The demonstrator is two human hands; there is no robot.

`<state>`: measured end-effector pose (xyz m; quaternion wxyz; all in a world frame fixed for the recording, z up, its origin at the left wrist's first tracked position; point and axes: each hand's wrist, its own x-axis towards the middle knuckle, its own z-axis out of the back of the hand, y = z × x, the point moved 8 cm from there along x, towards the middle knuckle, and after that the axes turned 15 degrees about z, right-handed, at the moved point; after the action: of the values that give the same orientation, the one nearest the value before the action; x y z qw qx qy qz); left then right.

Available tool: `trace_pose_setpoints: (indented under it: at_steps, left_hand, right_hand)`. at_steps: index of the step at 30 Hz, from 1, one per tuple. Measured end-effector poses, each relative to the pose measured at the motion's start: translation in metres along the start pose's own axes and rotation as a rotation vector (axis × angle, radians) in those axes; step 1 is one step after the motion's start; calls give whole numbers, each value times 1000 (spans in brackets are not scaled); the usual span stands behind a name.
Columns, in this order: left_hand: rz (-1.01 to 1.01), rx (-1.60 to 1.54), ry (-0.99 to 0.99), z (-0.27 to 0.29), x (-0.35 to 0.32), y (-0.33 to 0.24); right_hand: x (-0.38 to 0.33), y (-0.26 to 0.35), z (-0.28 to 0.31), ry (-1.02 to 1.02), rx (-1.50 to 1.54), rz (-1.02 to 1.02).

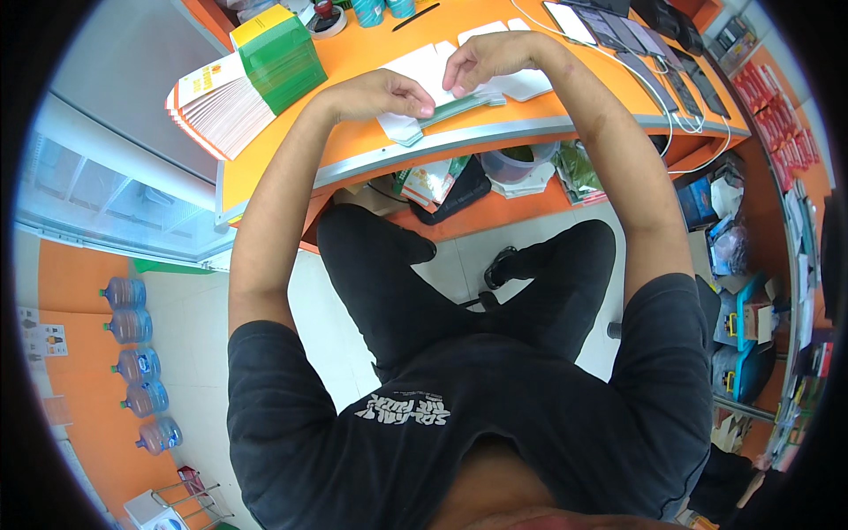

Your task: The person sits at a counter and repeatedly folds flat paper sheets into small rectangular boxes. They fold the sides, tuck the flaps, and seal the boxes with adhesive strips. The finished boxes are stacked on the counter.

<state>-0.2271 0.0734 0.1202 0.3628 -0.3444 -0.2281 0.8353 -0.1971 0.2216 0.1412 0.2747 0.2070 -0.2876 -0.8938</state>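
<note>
At the front edge of the orange desk, a white folded card piece (408, 71) lies with a pale green stack of similar flat pieces (455, 108) along its near side. My left hand (382, 95) comes in from the left, its thumb and fingers closed together at the card's left part. Across from it, my right hand (490, 60) bends down with thumb and fingertips pinched on the card's upper right. Other white card pieces (527, 83) lie just right of my right wrist, partly covered by it. The exact fold under my fingers is too small to make out.
A fanned stack of white, green and yellow printed packets (252, 84) stands at the desk's left. Phones (618, 34) with white cables fill the right end. Behind are a tape roll (327, 21) and a black pen (415, 17). A tub (519, 163) sits on the shelf below.
</note>
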Motion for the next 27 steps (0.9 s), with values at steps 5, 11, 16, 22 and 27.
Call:
trace_pose_setpoints:
  at_steps: [5,11,16,22,27]
  left_hand:
    - [0,-279,-58,10,9,24]
    - [46,79,-656,5,-24,-7]
    - [-60,258,-1108,22,-46,-5]
    - [-140,-111,-1252,85,-54,-7]
    - [-95,239,-1473,78,-63,-23]
  right_hand:
    - [8,20,1,-77,-59,90]
    - [21,27,9,-221,-305,94]
    - [14,47,34,-491,-441,226]
    - [15,49,77,-747,-544,303]
    - [7,71,80,-835,-347,158]
